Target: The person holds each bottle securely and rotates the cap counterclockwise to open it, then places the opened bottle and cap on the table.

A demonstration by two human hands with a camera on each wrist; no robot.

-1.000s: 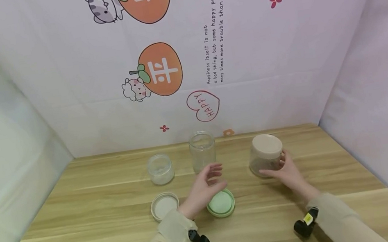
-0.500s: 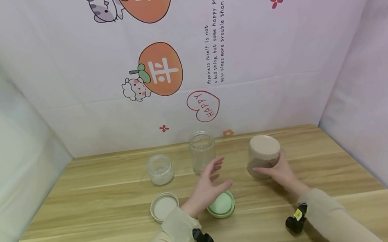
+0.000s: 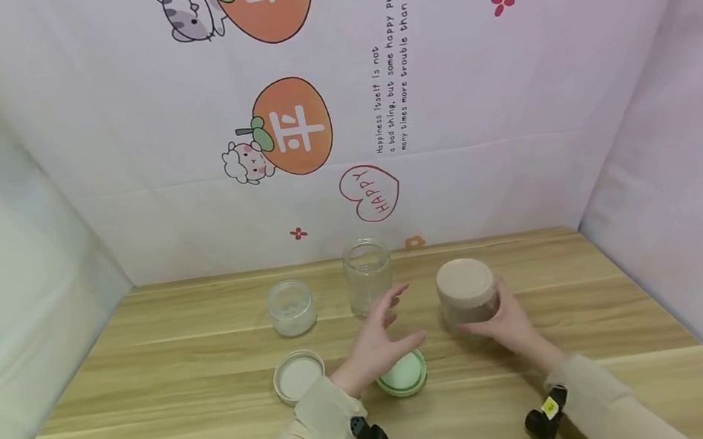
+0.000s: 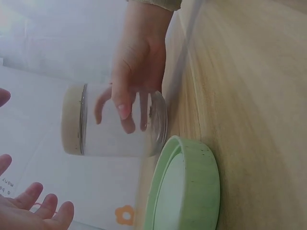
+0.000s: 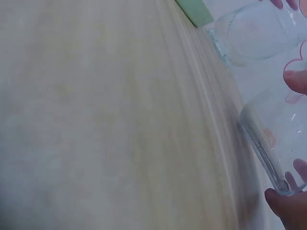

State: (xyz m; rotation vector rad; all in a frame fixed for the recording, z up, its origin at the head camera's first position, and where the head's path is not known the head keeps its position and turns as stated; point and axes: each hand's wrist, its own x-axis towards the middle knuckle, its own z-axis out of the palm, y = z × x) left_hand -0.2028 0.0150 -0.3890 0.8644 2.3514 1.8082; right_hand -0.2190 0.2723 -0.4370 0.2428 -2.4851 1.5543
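R hand [image 3: 511, 324] clamped on clear cyl. jar [image 3: 461, 315] w/ matte beige lid [image 3: 465, 281], L hand [image 3: 374, 345] fingers apart nr rd green lid [image 3: 404, 377] on wood-grain tbl [image 3: 462, 429].

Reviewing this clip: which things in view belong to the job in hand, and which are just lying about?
In the job:
lidded jar, held in the right hand
left hand, open, apart from that jar

Lying about, though possibly meant for the same job:
tall open jar
small open jar
green lid
pale lid
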